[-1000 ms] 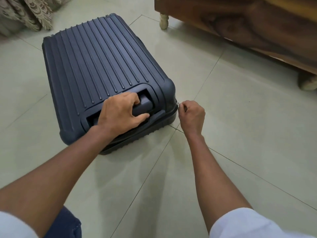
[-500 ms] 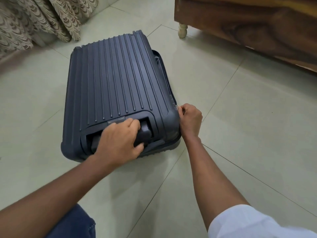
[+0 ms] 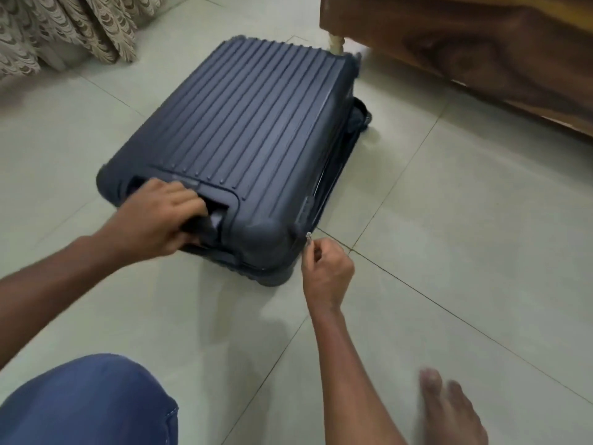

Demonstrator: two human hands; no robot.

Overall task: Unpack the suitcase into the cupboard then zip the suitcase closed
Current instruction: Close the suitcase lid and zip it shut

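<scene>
A dark blue ribbed hard-shell suitcase (image 3: 256,130) lies flat on the tiled floor, lid down. My left hand (image 3: 160,216) grips the recessed carry handle (image 3: 213,220) at its near end. At the near right corner my right hand (image 3: 327,271) pinches the small metal zip pull (image 3: 308,236). Along the right side the zip seam gapes, with a wheel (image 3: 361,115) showing at the far end. No cupboard is in view.
A wooden bed frame (image 3: 481,49) on a pale turned leg (image 3: 337,46) stands at the far right, close to the suitcase's far corner. A patterned curtain (image 3: 64,30) hangs at the far left. My knee (image 3: 86,403) and bare foot (image 3: 449,409) are at the bottom.
The suitcase has swung so its far end now points toward the bed. My left hand stays on the handle and my right hand keeps the zip pull at the corner. The view shifted back.
</scene>
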